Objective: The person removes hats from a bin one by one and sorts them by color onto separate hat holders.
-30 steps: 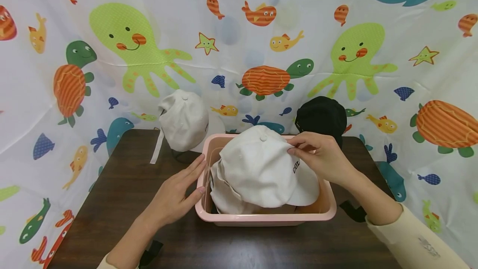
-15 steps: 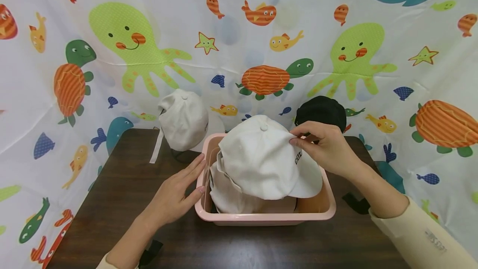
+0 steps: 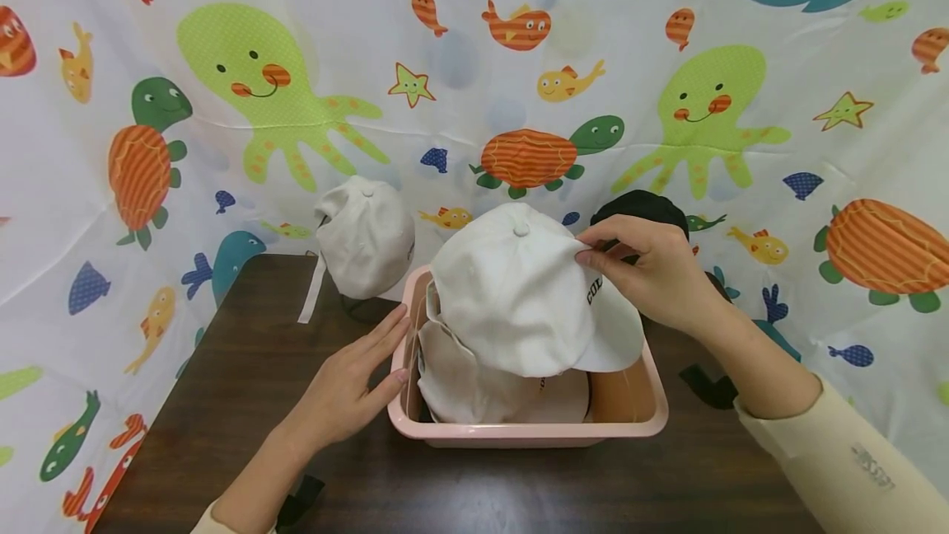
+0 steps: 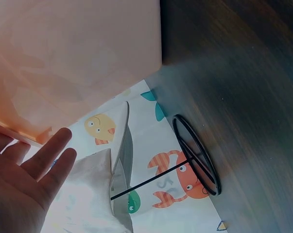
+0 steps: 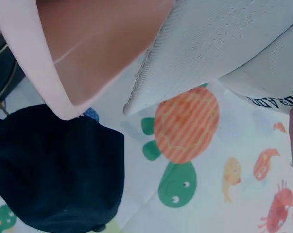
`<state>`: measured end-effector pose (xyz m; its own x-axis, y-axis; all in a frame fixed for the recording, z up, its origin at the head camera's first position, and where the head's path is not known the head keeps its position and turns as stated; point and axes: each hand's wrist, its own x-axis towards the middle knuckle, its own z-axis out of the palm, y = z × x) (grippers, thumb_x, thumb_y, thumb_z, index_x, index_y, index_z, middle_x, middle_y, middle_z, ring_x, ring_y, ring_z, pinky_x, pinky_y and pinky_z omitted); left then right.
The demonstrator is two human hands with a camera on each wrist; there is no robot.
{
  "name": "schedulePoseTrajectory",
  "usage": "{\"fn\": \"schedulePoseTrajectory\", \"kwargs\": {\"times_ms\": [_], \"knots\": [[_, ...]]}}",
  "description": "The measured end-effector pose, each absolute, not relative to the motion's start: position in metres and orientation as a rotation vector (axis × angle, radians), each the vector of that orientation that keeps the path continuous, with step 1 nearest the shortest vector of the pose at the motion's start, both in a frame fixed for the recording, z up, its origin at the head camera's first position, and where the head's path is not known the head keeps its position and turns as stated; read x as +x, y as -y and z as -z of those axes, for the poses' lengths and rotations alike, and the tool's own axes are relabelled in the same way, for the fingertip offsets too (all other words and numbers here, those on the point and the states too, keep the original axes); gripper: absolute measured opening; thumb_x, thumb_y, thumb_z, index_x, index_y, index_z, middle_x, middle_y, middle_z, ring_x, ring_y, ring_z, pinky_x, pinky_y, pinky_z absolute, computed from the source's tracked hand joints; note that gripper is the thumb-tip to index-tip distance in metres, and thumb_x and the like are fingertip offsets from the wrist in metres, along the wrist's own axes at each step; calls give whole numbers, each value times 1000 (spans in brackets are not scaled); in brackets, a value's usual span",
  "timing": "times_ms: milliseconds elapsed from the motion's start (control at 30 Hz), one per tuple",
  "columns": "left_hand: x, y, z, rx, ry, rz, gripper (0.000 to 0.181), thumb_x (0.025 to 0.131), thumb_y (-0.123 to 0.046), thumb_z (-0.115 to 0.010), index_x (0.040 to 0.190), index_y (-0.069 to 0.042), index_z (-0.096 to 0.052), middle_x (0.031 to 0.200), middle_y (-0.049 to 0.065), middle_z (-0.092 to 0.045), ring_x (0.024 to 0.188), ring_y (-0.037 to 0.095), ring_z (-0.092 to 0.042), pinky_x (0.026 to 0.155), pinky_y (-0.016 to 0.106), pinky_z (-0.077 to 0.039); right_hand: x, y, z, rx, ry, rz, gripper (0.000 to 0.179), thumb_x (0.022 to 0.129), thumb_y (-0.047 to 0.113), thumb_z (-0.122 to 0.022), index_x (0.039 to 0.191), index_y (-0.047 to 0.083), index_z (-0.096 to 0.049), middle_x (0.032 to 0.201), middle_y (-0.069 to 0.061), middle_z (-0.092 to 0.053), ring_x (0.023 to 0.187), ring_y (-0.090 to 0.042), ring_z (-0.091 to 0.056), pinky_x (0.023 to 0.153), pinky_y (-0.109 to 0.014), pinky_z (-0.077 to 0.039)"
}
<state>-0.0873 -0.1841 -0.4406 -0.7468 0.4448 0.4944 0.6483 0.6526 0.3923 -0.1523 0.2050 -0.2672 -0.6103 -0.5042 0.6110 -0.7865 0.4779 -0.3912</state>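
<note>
Right hand (image 3: 645, 270) pinches white cloth baseball cap (image 3: 519, 295) by its crown, over pink rectangular plastic tub (image 3: 534, 433); left hand (image 3: 348, 390), fingers extended, touches the tub's left edge. Looks like lifting out; next probably calls for clearing the edges.

The person's left hand is resting against the rim of a pink plastic bin (image 4: 95, 51), its fingers extended; the left hand (image 4: 12, 191) is showing at the lower left while the bin's wall is filling the upper left. Just beside it, a white cap (image 4: 85, 182) is sitting on a black wire stand (image 4: 161, 174), whose ring-shaped base is overlapping the line where a dark wood-grain table (image 4: 248, 92) is meeting a white printed cloth (image 4: 148, 138). An orange-red crab (image 4: 191, 183) and a yellow fish (image 4: 98, 128) are peeking out around the cap.
</note>
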Motion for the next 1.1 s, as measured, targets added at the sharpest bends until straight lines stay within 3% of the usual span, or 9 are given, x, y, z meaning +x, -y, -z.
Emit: {"fn": "schedulePoseTrajectory", "kwargs": {"times_ms": [667, 967, 1100], "knots": [[-87, 184, 438, -849, 2553, 795, 63, 99, -26, -68, 156, -6, -49, 166, 5, -40, 142, 28, -52, 106, 49, -47, -177, -189, 255, 1031, 2298, -867, 22, 84, -11, -81, 102, 2, -80, 97, -6, -78, 82, -22, -73, 75, -12, -52], [-87, 184, 440, -852, 2531, 804, 63, 99, -25, -68, 157, -8, -49, 166, 4, -40, 143, 27, -52, 114, 31, -40, -190, -176, 252, 1015, 2265, -938, 19, 87, -10, -79, 104, -1, -79, 100, -10, -78, 83, -23, -71, 74, -15, -53], [-87, 184, 442, -856, 2524, 810, 63, 100, -26, -68, 157, -8, -49, 166, 4, -40, 143, 26, -51, 115, 29, -38, -196, -170, 250, 985, 2283, -979, 18, 87, -9, -79, 103, 0, -79, 102, -9, -78, 87, -21, -71, 75, -18, -54]]}}
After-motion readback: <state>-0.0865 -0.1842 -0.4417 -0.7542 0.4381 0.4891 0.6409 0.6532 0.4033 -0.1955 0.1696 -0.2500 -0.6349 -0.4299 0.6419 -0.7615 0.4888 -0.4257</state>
